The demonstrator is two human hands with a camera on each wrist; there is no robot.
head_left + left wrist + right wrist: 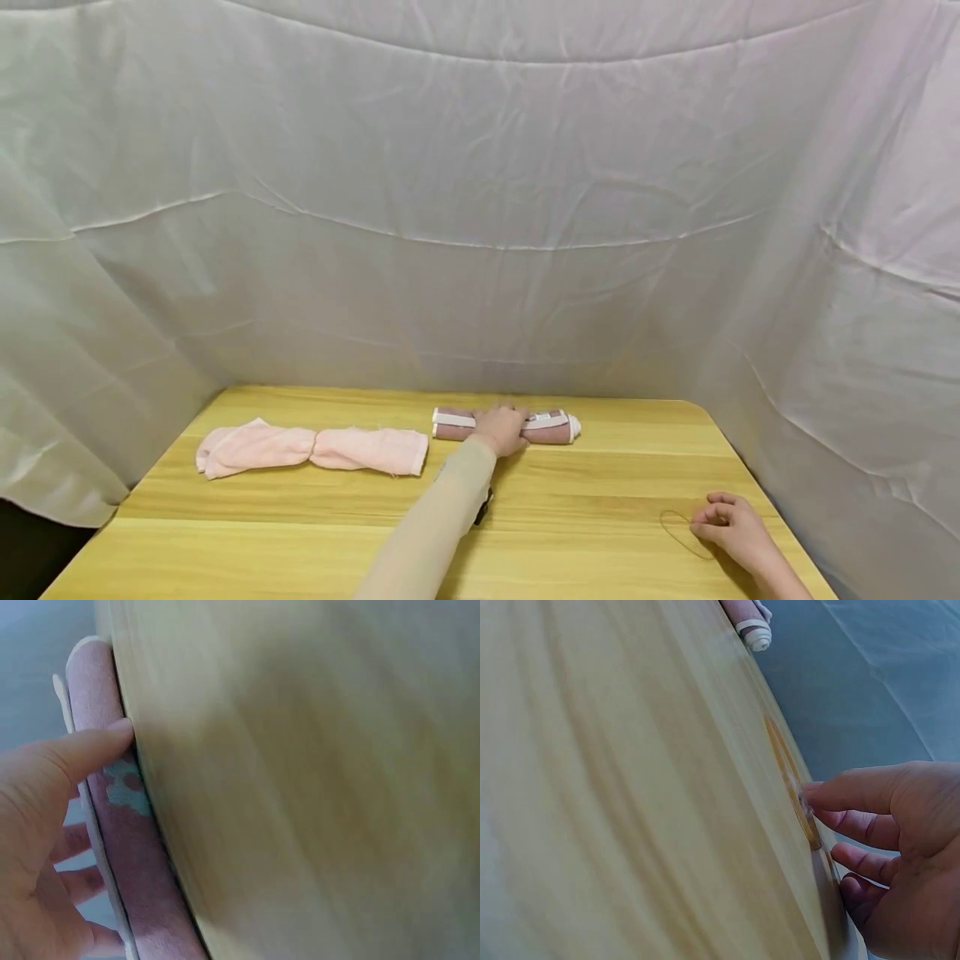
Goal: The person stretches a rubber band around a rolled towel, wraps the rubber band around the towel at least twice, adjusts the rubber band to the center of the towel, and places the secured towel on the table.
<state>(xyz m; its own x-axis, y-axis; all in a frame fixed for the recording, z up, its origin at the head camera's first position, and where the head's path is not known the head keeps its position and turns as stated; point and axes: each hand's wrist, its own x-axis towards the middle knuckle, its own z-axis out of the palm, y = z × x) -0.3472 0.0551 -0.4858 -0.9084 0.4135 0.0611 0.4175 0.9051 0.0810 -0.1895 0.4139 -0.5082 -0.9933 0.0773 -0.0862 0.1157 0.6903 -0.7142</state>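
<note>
A rolled mauve towel with white edging (553,433) lies near the table's back edge. My left hand (501,429) grips it around the middle. In the left wrist view, the thumb presses one side of the roll (142,877) and the fingers curl at the other; a pale green patch shows beside the thumb. At the table's right side, my right hand (735,533) pinches a thin tan rubber band (786,766) between thumb and forefinger. The band's loop hangs out to the left of the fingertips, close to the tabletop.
To the left lies a pink towel (367,450), rolled and cinched at its middle by a thin band. Pale cloth curtains (480,308) enclose the wooden table (585,542) at the back and both sides.
</note>
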